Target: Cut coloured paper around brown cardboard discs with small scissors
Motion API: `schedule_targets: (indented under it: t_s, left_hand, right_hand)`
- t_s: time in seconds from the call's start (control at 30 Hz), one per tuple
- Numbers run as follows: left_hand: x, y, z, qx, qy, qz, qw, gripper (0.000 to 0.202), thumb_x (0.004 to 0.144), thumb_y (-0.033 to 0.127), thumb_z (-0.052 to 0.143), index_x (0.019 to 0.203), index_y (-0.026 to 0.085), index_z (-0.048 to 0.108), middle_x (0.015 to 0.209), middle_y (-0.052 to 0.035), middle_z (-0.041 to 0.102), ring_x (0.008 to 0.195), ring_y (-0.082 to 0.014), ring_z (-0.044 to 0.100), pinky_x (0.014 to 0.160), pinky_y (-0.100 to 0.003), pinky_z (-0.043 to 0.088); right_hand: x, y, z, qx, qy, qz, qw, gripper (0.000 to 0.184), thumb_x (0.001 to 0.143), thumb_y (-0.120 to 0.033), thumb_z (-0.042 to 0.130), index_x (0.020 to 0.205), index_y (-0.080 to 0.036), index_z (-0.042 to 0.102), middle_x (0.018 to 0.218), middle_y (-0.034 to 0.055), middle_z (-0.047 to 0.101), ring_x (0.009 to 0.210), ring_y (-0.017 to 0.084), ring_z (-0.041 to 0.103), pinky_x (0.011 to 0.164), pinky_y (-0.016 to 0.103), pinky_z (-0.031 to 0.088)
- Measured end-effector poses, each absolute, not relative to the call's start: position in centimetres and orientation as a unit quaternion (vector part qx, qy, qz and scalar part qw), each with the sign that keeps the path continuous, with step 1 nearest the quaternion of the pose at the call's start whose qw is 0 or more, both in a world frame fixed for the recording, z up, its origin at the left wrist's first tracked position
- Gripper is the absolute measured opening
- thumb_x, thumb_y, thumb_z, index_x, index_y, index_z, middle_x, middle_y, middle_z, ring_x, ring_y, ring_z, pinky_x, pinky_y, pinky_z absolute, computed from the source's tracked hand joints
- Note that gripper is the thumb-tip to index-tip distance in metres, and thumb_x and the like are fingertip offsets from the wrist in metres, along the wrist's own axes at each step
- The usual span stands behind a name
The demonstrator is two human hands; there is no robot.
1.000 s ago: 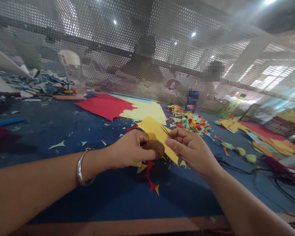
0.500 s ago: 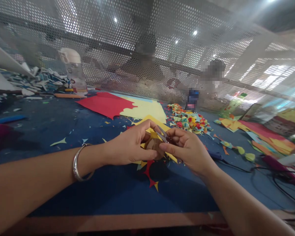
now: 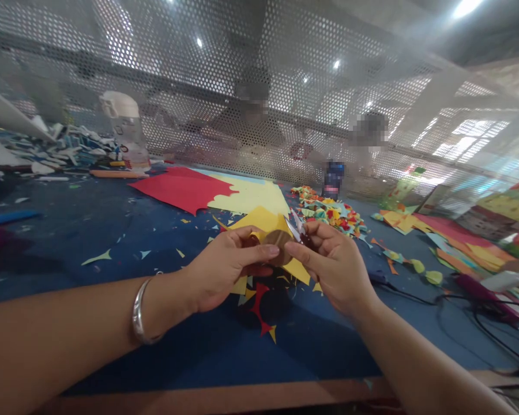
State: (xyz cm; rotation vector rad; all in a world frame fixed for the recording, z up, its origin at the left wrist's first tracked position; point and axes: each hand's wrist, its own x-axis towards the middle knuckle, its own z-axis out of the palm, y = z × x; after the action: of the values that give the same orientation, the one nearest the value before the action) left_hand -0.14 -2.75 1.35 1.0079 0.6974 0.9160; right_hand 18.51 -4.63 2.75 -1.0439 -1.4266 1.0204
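My left hand (image 3: 220, 268), with a silver bangle at the wrist, pinches a brown round disc (image 3: 281, 241) against a sheet of yellow paper (image 3: 259, 219). A pair of scissors (image 3: 294, 230) is in my right hand (image 3: 339, 265), its blades pointing up and left beside the disc's right edge. The blades look parted. My right thumb is close to the disc; whether it touches I cannot tell. Beneath both hands lie a red paper offcut (image 3: 259, 311) and small yellow scraps. Behind them rest a red sheet (image 3: 184, 187) and a pale yellow sheet (image 3: 251, 197).
A heap of small coloured paper pieces (image 3: 331, 213) lies back right. Bottle (image 3: 127, 132) and white-blue scraps (image 3: 64, 144) stand back left. Black cables (image 3: 480, 314) cross the right side. A perforated metal screen (image 3: 190, 86) closes off the back, with people behind it.
My left hand has turned and drawn back slightly left, its thumb now on the disc, which shows more fully. The scissors have opened wider and tilted up. The view has shifted a little.
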Motion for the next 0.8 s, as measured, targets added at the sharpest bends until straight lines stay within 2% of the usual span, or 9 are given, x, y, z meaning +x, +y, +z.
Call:
schedule_targets:
  t_s: [0.13, 0.27, 0.47, 0.8]
  left_hand:
    - [-0.2, -2.6, 1.4, 0.495, 0.303, 0.48, 0.658, 0.019, 0.074, 0.025, 0.082, 0.082, 0.018, 0.066, 0.077, 0.0017, 0.07, 0.069, -0.0098, 0.062, 0.056, -0.02, 0.045]
    - [-0.6, -1.7, 1.2, 0.523, 0.311, 0.537, 0.583, 0.019, 0.074, 0.022, 0.08, 0.077, 0.018, 0.062, 0.068, 0.0055, 0.062, 0.059, -0.0064, 0.053, 0.052, -0.018, 0.041]
    - [-1.0, -1.4, 0.9, 0.541, 0.311, 0.529, 0.576, 0.018, 0.078, 0.025, 0.079, 0.084, 0.019, 0.062, 0.074, 0.0046, 0.062, 0.066, -0.0081, 0.056, 0.054, -0.019, 0.043]
    - [-0.9, -1.5, 0.9, 0.561, 0.286, 0.478, 0.613, 0.024, 0.077, 0.031, 0.081, 0.091, 0.018, 0.068, 0.082, 0.0, 0.068, 0.069, -0.0109, 0.057, 0.058, -0.023, 0.042]
  right_hand:
    - [18.5, -4.6, 2.9, -0.445, -0.614, 0.407, 0.51, 0.028, 0.077, -0.035, 0.083, 0.09, -0.018, 0.065, 0.067, -0.0044, 0.062, 0.045, 0.002, 0.037, 0.038, 0.02, 0.021]
    - [18.6, -4.6, 2.9, -0.458, -0.604, 0.413, 0.505, 0.032, 0.08, -0.043, 0.079, 0.092, -0.016, 0.066, 0.062, -0.0047, 0.058, 0.047, 0.004, 0.038, 0.04, 0.019, 0.022]
    - [18.4, -4.8, 3.0, -0.457, -0.6, 0.475, 0.453, 0.04, 0.084, -0.053, 0.073, 0.089, -0.015, 0.065, 0.051, -0.0094, 0.042, 0.043, 0.003, 0.027, 0.04, 0.019, 0.016]
    - [18.6, -5.2, 3.4, -0.438, -0.609, 0.502, 0.43, 0.038, 0.089, -0.052, 0.068, 0.078, -0.017, 0.061, 0.05, -0.0091, 0.039, 0.042, 0.004, 0.025, 0.039, 0.02, 0.015]
